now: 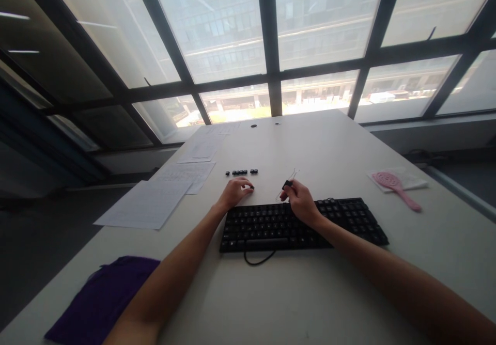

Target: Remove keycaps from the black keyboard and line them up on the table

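My left hand (235, 192) is just past the upper left edge of the black keyboard (263, 226), its thumb and fingers closed on a small black keycap (251, 187). A short row of loose black keycaps (239, 172) lies on the table beyond that hand. Above the keyboard's top edge, my right hand (299, 200) grips a black binder clip (287, 184) whose wire handles stick out on both sides. The right hand and wrist hide part of the keys. A black cable (258, 264) loops out below the keyboard's front edge.
Printed paper sheets (149, 203) lie along the white table's (302, 293) left side. A purple cloth (104, 298) is at the front left. To the right, a pink hairbrush (391, 182) rests partly on a clear plastic bag (414, 181). Large windows (313, 19) stand behind the table.
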`<state>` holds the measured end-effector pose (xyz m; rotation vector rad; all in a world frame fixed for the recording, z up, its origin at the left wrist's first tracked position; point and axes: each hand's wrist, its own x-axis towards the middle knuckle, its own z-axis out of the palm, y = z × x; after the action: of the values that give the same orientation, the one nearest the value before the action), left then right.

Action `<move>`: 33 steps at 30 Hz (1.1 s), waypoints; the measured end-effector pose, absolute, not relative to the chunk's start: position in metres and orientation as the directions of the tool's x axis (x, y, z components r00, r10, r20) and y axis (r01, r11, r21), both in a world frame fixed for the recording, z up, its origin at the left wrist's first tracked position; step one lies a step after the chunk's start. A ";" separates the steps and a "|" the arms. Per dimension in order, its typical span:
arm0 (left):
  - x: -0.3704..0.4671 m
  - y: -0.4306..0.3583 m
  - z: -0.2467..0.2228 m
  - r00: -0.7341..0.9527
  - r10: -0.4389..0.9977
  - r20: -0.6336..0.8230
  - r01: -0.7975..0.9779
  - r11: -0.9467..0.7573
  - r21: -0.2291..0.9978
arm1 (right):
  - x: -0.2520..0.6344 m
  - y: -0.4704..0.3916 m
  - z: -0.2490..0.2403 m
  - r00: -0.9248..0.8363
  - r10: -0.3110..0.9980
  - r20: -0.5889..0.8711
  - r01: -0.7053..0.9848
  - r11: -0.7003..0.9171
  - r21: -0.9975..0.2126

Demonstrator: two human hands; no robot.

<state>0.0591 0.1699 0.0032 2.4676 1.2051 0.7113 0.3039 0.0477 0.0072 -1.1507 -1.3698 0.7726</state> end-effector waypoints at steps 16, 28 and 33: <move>0.109 0.242 0.014 0.538 0.801 0.262 0.726 -0.599 0.338 | 0.305 0.046 0.008 0.077 0.941 0.328 0.217 0.306 -0.927; 0.112 0.269 0.016 0.552 0.823 0.133 0.762 -0.563 0.320 | 0.305 0.049 0.006 0.064 0.946 0.318 0.219 0.298 -0.929; 0.112 0.273 0.015 0.537 0.837 0.100 0.779 -0.538 0.320 | 0.306 0.049 0.005 0.064 0.946 0.319 0.215 0.299 -0.930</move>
<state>0.1118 0.2734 0.0149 2.5390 1.3606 0.3551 0.3055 0.0488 0.0054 -1.1565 -1.4138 0.7991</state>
